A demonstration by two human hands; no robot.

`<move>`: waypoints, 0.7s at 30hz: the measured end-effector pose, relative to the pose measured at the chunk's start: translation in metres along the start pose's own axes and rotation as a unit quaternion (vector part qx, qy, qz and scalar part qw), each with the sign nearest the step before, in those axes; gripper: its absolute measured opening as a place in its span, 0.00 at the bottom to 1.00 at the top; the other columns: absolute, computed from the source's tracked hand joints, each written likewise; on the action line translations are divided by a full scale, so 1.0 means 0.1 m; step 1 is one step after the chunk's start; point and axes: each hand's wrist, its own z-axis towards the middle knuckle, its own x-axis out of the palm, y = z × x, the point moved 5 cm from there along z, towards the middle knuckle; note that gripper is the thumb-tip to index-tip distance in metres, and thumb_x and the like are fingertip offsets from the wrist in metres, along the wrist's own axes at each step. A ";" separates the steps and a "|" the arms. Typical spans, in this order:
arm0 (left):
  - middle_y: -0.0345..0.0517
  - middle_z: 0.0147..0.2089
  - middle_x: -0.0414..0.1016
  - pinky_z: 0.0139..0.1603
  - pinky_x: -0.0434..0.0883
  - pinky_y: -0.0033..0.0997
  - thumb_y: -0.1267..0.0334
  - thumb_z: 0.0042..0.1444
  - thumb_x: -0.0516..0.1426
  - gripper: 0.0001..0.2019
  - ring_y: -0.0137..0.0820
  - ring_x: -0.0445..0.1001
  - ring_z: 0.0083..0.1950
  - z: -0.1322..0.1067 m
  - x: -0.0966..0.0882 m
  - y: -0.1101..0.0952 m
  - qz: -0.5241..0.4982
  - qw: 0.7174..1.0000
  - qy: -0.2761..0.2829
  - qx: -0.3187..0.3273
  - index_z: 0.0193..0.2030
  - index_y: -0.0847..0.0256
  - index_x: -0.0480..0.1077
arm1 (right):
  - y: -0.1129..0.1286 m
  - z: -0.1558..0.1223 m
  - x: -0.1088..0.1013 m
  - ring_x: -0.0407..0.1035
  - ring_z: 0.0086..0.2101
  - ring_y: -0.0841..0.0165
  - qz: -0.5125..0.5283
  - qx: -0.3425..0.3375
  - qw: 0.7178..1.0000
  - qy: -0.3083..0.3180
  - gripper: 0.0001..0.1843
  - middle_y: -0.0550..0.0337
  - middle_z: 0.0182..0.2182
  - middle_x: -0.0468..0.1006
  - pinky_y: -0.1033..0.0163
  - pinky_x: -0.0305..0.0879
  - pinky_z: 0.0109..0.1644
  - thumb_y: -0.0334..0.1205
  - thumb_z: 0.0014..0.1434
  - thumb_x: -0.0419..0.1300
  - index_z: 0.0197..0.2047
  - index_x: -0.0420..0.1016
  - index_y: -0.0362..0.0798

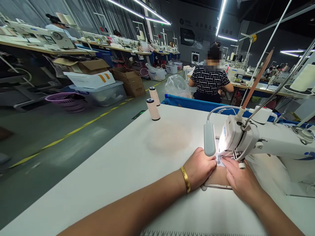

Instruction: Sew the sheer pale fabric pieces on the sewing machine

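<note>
Under the needle area of the white sewing machine [228, 136] lies a beige fabric piece [220, 177], with a bright white patch by the presser foot [219, 159]. My left hand [200, 167], with a gold bracelet at the wrist, is curled at the fabric's left side, its fingers closed on the edge. Stretched fingers of my right hand [242, 178] lie flat on the right side of the fabric, close to the foot. A grey lamp head [209, 139] on a bendable neck hangs just above my left fingers and lights the spot.
Two pale pink thread cones [153, 109] stand on the far left of the white table [118, 183]. Beyond the far edge hangs a blue cloth trough [182, 101]. A person [210, 80] sits ahead. Boxes and a purple basket [67, 101] stand left across the floor.
</note>
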 end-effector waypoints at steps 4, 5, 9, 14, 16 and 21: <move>0.51 0.46 0.78 0.53 0.71 0.42 0.68 0.68 0.53 0.09 0.42 0.75 0.51 -0.01 -0.02 0.04 0.002 1.000 0.004 -0.011 0.44 0.58 0.76 | -0.02 -0.04 0.02 0.73 0.54 0.50 -0.002 0.011 1.000 0.006 0.28 0.47 0.55 0.80 0.45 0.76 0.53 0.29 0.66 0.52 0.66 0.74 0.51; 0.52 0.47 0.78 0.53 0.71 0.43 0.67 0.69 0.54 0.08 0.43 0.74 0.53 -0.02 -0.02 0.04 0.007 1.000 0.011 -0.018 0.45 0.58 0.76 | -0.02 -0.04 0.02 0.73 0.54 0.50 0.002 0.012 1.000 0.006 0.28 0.45 0.55 0.80 0.45 0.76 0.53 0.29 0.66 0.51 0.66 0.73 0.50; 0.55 0.50 0.77 0.53 0.71 0.49 0.60 0.67 0.59 0.10 0.50 0.75 0.54 -0.02 -0.07 0.03 0.050 0.996 0.043 -0.065 0.51 0.61 0.73 | 0.05 -0.05 -0.04 0.74 0.53 0.52 0.032 0.004 0.999 -0.022 0.24 0.44 0.53 0.80 0.46 0.75 0.53 0.27 0.68 0.49 0.63 0.74 0.47; 0.46 0.31 0.76 0.42 0.69 0.41 0.61 0.69 0.54 0.12 0.40 0.74 0.34 -0.03 -0.23 -0.04 0.055 0.994 0.057 -0.072 0.34 0.60 0.71 | 0.25 0.01 -0.14 0.76 0.46 0.58 0.122 -0.066 0.989 -0.058 0.20 0.51 0.47 0.82 0.52 0.75 0.50 0.25 0.69 0.50 0.56 0.75 0.51; 0.44 0.28 0.74 0.39 0.68 0.39 0.62 0.70 0.50 0.15 0.37 0.72 0.30 -0.01 -0.33 -0.02 0.034 0.997 0.018 -0.065 0.33 0.59 0.72 | 0.34 0.04 -0.17 0.75 0.49 0.57 0.164 -0.087 0.980 -0.077 0.19 0.50 0.50 0.81 0.51 0.74 0.53 0.27 0.70 0.51 0.59 0.72 0.50; 0.45 0.38 0.80 0.46 0.72 0.36 0.70 0.65 0.51 0.11 0.37 0.76 0.39 0.06 -0.37 0.13 0.016 0.998 0.027 -0.053 0.39 0.58 0.75 | 0.54 0.10 -0.10 0.71 0.55 0.53 0.210 -0.099 0.973 -0.009 0.22 0.49 0.55 0.79 0.49 0.71 0.56 0.35 0.72 0.53 0.68 0.64 0.51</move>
